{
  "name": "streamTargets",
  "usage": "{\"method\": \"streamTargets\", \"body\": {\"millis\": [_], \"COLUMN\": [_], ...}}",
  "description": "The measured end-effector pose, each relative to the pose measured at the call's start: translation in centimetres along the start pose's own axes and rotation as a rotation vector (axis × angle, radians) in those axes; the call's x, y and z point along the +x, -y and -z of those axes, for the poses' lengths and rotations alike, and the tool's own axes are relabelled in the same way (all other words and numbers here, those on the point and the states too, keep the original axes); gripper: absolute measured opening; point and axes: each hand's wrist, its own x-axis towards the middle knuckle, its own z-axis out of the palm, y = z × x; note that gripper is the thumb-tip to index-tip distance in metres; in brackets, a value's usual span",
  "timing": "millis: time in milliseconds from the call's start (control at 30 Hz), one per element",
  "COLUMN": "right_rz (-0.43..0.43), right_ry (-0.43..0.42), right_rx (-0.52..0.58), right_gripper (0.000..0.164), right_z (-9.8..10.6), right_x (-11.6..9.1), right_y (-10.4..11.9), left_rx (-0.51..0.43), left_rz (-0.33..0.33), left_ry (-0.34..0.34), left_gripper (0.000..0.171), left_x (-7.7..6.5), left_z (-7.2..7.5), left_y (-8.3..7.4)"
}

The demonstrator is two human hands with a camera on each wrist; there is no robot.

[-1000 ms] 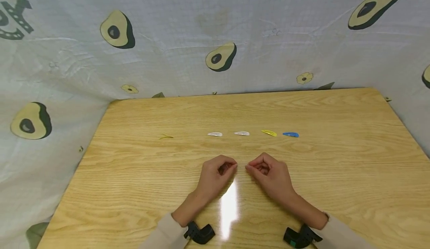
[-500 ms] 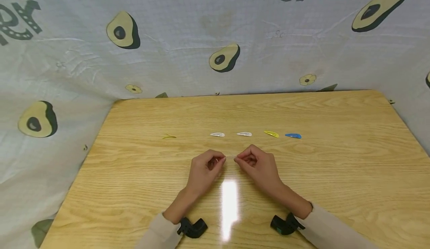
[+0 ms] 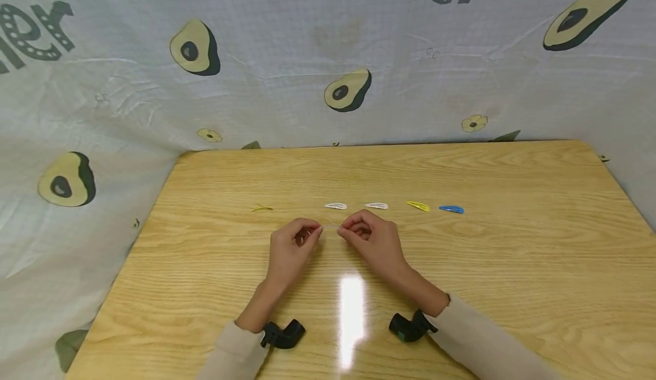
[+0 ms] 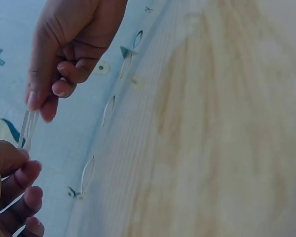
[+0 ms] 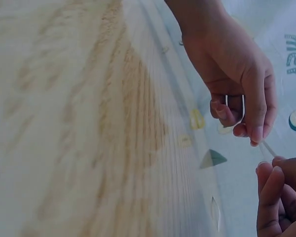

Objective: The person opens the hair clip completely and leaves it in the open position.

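Note:
A pale, slim hair clip (image 3: 330,225) spans the small gap between the two hands. Its narrow slotted body shows in the left wrist view as a white hair clip (image 4: 29,127). My left hand (image 3: 293,249) pinches one end between thumb and forefinger, and my right hand (image 3: 376,246) pinches the other. Fingertips cover both ends. A thin strip seems to stick up from the clip near the right fingertips. Beyond the hands lie two white hair clips (image 3: 335,205), a yellow hair clip (image 3: 418,205) and a blue hair clip (image 3: 451,209) in a row.
A yellow-green hair clip (image 3: 262,208) with spread, bent strips lies at the row's left end. The wooden table (image 3: 487,289) meets a pale avocado-print cloth (image 3: 271,44) at its back edge. A black wrist camera (image 3: 284,334) sits on each cuff.
Both hands have moved left and slightly away from the body, keeping close together. The clip between the fingertips shows more clearly now. The row of clips lies undisturbed.

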Motion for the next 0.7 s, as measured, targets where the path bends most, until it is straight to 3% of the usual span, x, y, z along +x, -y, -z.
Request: {"method": "streamTargets", "body": {"millis": [400, 700], "right_rz": [-0.054, -0.079], "right_ry": [-0.103, -0.137], "right_rx": [-0.003, 0.065], "right_gripper": [0.007, 0.008], "right_z": [-2.7, -4.5], "right_x": [2.2, 3.5], "right_y": [-0.2, -0.4], "left_rx": [0.044, 0.059], "left_rz": [0.141, 0.114], "left_ry": [-0.051, -0.119], "left_gripper": [0.003, 0.005], "left_x": [0.8, 1.2], "left_z": [1.2, 1.6], "left_y": [1.2, 2.5]}}
